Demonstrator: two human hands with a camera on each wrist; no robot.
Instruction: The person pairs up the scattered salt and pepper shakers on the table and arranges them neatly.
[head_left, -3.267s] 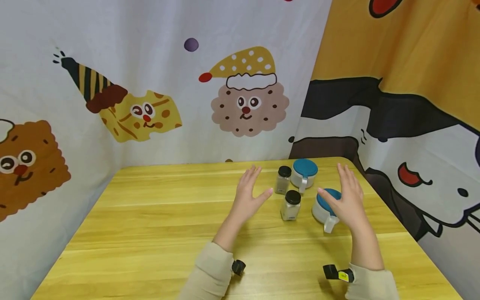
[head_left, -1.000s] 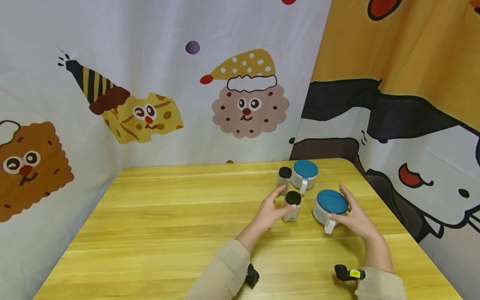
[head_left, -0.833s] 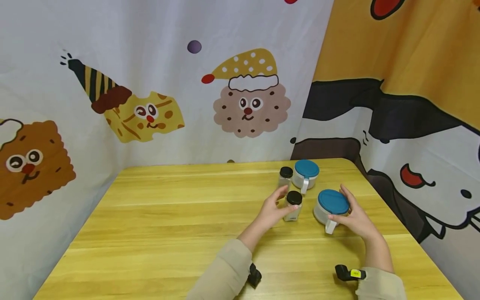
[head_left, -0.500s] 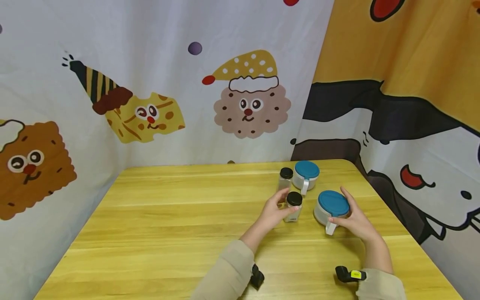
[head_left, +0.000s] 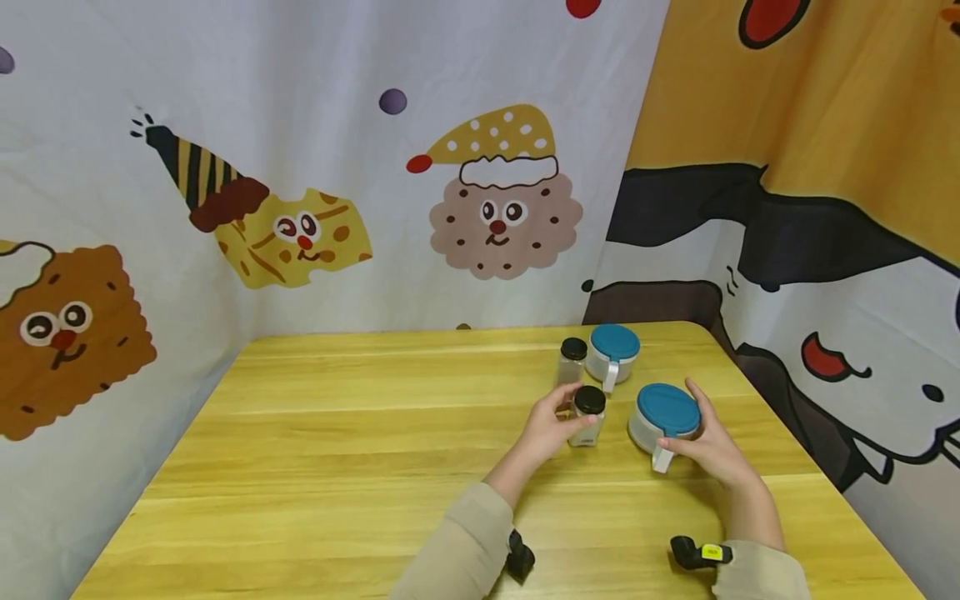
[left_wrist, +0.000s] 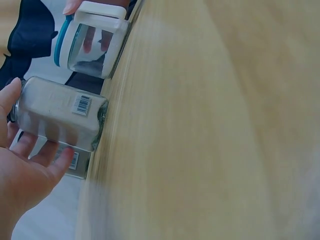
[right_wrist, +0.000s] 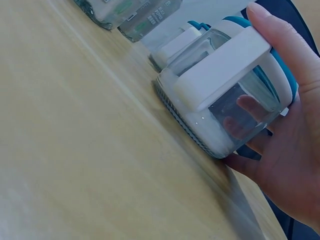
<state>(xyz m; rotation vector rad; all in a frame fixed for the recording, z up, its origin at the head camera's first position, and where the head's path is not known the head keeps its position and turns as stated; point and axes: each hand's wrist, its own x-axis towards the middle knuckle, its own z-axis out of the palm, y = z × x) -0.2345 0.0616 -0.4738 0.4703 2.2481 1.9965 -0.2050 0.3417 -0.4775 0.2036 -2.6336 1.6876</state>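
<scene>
Left hand (head_left: 546, 427) curled round near spice jar (head_left: 587, 415), black cap, standing upright on wooden surface (head_left: 337, 450) w/ thumb & fingers on its sides. Right hand (head_left: 708, 448) wrapped round near blue-lidded container (head_left: 662, 417), fingers seen through clear wall in right wrist view. Just behind: 2nd spice jar (head_left: 572, 360) beside 2nd blue-lidded container (head_left: 612, 353), both untouched, near back right of surface.

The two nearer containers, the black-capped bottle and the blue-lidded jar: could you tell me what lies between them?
Only bare table shows between the bottle and the jar, seen in the head view.
</scene>
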